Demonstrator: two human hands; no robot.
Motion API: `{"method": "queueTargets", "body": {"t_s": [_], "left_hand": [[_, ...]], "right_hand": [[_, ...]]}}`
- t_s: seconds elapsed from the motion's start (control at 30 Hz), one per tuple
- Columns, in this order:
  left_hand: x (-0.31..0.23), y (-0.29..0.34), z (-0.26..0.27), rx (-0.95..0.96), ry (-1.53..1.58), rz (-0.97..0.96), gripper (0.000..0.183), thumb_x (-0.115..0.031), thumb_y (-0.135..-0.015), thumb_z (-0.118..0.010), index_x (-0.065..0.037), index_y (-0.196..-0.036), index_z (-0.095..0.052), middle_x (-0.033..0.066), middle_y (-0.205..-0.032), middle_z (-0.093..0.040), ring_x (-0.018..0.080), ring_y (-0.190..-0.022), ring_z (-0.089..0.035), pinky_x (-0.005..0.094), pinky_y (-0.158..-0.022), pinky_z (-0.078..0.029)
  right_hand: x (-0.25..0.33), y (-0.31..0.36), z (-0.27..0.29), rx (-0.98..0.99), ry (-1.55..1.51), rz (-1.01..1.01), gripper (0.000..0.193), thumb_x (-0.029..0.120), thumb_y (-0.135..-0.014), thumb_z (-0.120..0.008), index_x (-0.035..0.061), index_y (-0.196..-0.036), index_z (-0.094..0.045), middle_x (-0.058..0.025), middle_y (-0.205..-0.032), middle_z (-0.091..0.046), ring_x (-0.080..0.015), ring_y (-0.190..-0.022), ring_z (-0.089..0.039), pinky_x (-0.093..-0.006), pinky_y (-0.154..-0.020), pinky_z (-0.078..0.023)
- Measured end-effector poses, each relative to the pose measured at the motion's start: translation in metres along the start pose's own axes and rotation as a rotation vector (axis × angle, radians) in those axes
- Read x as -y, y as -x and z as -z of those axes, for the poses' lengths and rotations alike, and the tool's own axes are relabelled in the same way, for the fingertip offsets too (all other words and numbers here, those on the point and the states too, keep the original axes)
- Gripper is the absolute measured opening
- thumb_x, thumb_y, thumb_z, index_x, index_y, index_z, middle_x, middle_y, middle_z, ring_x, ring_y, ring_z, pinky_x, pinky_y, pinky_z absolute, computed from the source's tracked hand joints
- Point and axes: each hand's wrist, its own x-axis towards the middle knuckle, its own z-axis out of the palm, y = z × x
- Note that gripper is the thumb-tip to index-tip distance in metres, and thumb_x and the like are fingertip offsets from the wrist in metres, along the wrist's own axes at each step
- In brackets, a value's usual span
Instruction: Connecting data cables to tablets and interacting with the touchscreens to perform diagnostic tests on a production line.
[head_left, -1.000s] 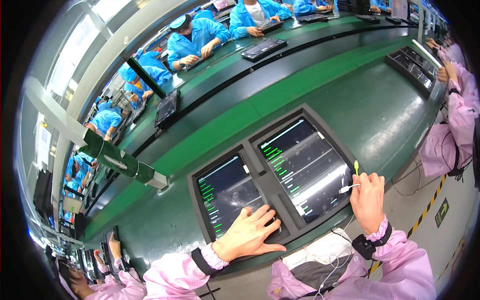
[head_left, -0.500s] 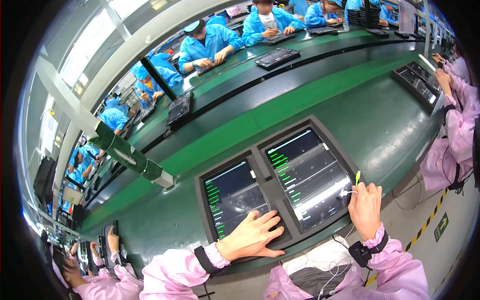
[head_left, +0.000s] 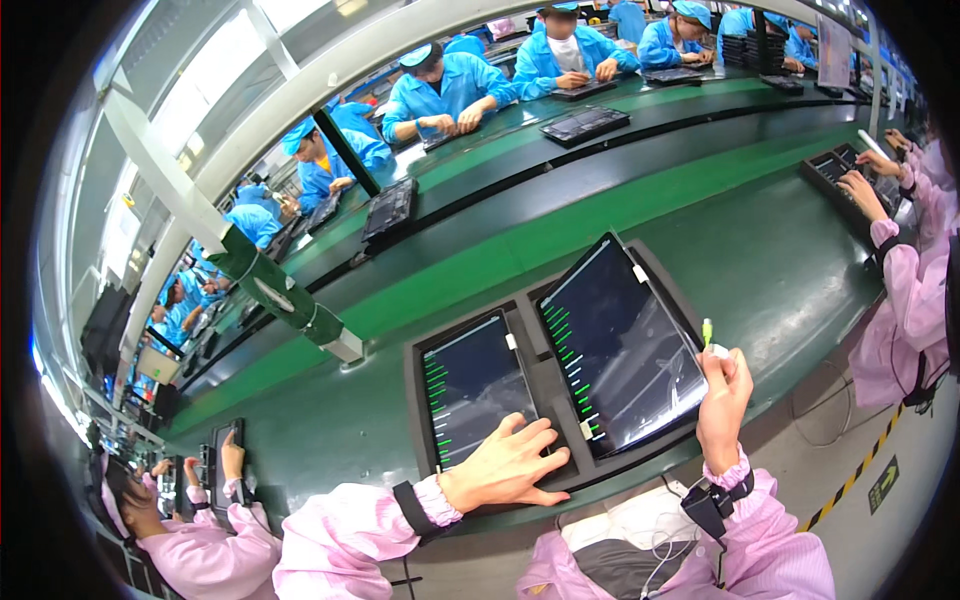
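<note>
Two tablets lie in a dark grey foam tray in front of me. Both black screens show rows of green and white text lines. The left tablet [head_left: 470,390] rests flat in its recess. The right tablet [head_left: 620,350] is tilted, its right side raised out of the tray [head_left: 545,378]. My left hand [head_left: 508,465] is open, fingers spread over the left tablet's lower right corner and the tray rim. My right hand [head_left: 725,405] is closed at the right tablet's raised edge, and also pinches a white cable whose yellow-green connector [head_left: 707,332] sticks up above the fingers.
A green bench [head_left: 760,230] carries the tray. Left of it stands a white post [head_left: 345,345] with green wrapping. Across the bench, several people in blue work on dark devices [head_left: 587,125]. People in pink sit at both sides, one by another tray [head_left: 835,185] at right.
The right tablet has gone from lying flat to tilted, its right side lifted at my right hand. My left hand stays spread in the same place. The whole view has shifted slightly.
</note>
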Motion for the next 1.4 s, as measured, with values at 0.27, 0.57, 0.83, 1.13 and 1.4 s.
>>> {"method": "queueTargets", "body": {"t_s": [0.27,0.57,0.83,1.13,1.4], "left_hand": [[-0.001,-0.008,0.012,-0.008,0.049,-0.005,0.048,-0.047,-0.074,-0.068,-0.004,-0.062,-0.049,0.0083,-0.067,-0.049,0.026,-0.078,-0.056,0.0454,-0.099,-0.037],[0.004,-0.008,0.018,-0.059,0.15,0.059,0.049,-0.044,-0.064,-0.076,-0.005,-0.058,-0.047,0.0059,-0.058,-0.043,0.025,-0.062,-0.051,0.0471,-0.1,-0.038],[0.003,-0.015,0.024,0.025,0.161,0.096,0.049,-0.046,-0.062,-0.077,-0.005,-0.06,-0.05,0.0078,-0.06,-0.046,0.0259,-0.067,-0.052,0.0473,-0.101,-0.036],[0.007,-0.024,0.051,0.052,0.277,0.145,0.051,-0.045,-0.061,-0.079,-0.004,-0.061,-0.049,0.0095,-0.061,-0.047,0.0299,-0.07,-0.053,0.0509,-0.102,-0.033],[-0.01,-0.033,0.02,0.273,0.242,0.086,0.055,-0.049,-0.065,-0.072,0.004,-0.068,-0.056,0.013,-0.065,-0.052,0.0306,-0.077,-0.055,0.0492,-0.102,-0.032]], "right_hand": [[-0.008,-0.004,-0.019,-0.07,-0.208,0.033,0.031,0.004,-0.093,-0.049,0.0073,-0.069,-0.03,0.0038,-0.069,-0.03,-0.0057,-0.066,-0.039,-0.0255,-0.079,-0.046],[-0.005,-0.024,-0.005,-0.12,-0.263,-0.111,0.037,-0.001,-0.09,-0.052,0.0111,-0.064,-0.027,0.0044,-0.066,-0.029,-0.0063,-0.062,-0.04,-0.0294,-0.081,-0.047],[-0.005,-0.002,0.027,-0.049,-0.009,-0.229,0.029,0.005,-0.091,-0.053,0.0055,-0.066,-0.037,-0.001,-0.065,-0.051,-0.0052,-0.059,-0.043,-0.024,-0.07,-0.046],[-0.004,0.002,0.058,-0.081,-0.154,-0.177,0.025,0.015,-0.093,-0.053,0.0037,-0.073,-0.044,-0.0059,-0.071,-0.057,-0.0121,-0.063,-0.056,-0.0251,-0.064,-0.047],[0.008,0.02,0.077,-0.103,-0.179,-0.115,0.021,0.013,-0.094,-0.049,0.0059,-0.076,-0.041,-0.005,-0.072,-0.049,-0.0088,-0.056,-0.046,-0.0325,-0.069,-0.054]]}}
